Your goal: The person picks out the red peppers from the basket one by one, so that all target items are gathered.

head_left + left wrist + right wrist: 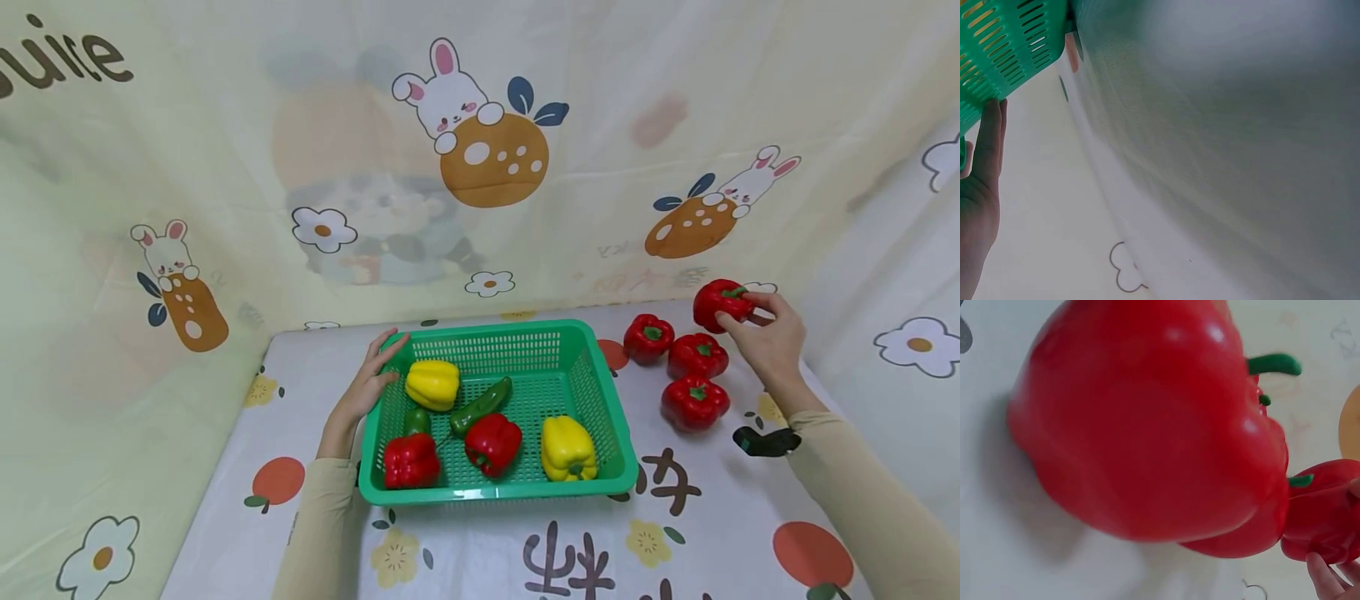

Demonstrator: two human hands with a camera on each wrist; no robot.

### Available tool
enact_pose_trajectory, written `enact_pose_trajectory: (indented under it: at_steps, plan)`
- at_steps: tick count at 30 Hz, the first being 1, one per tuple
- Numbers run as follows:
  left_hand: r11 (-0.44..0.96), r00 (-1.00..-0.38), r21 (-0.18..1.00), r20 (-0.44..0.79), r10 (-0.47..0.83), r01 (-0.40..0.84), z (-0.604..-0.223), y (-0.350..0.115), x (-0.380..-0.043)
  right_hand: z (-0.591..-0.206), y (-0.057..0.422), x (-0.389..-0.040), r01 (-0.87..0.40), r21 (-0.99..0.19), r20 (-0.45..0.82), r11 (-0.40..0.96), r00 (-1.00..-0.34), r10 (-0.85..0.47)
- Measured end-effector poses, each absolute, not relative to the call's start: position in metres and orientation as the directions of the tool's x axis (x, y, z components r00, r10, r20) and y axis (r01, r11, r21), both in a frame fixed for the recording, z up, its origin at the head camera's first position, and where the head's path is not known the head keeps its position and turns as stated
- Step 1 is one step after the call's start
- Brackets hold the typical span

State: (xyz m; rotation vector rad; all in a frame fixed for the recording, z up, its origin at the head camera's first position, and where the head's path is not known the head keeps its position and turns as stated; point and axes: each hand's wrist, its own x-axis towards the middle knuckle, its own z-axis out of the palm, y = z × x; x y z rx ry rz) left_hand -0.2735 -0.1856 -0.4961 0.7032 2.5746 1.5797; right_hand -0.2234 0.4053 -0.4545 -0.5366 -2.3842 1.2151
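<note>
My right hand (771,335) grips a red bell pepper (722,306) at the back right, its green stem toward the fingers. In the right wrist view the gripped bell pepper (1322,512) shows at the right edge, with fingertips (1322,575) on its underside. My left hand (367,383) rests on the left rim of a green basket (480,496), fingers over the edge. The left wrist view shows a finger along the outside of the basket wall (1013,47). In the basket lie yellow bell peppers (432,385), red bell peppers (492,445) and a long green pepper (481,407).
Right of the basket stand three more red bell peppers (695,403), grouped near the gripping hand; one looms large in the right wrist view. The table (450,550) has a printed cloth, and printed curtains (600,167) close off the back and sides.
</note>
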Motion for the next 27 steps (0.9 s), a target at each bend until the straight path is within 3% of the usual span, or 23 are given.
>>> enact_pose_trajectory:
  at_steps: [8, 16, 27]
  plan:
    - [0.373, -0.895, 0.859, 0.191, 0.403, 0.351, -0.492, -0.184, -0.272, -0.467, 0.413, -0.226, 0.210, -0.820, 0.130, 0.533, -0.838, 0.530]
    - [0.381, -0.891, 0.860, 0.164, 0.424, 0.340, -0.460, -0.177, -0.253, -0.478, 0.421, -0.224, 0.264, -0.809, 0.072, 0.525, -0.842, 0.534]
    - [0.359, -0.892, 0.872, 0.166, 0.421, 0.331, -0.459, -0.177, -0.253, -0.492, 0.427, -0.221, 0.325, -0.796, -0.007, 0.510, -0.848, 0.529]
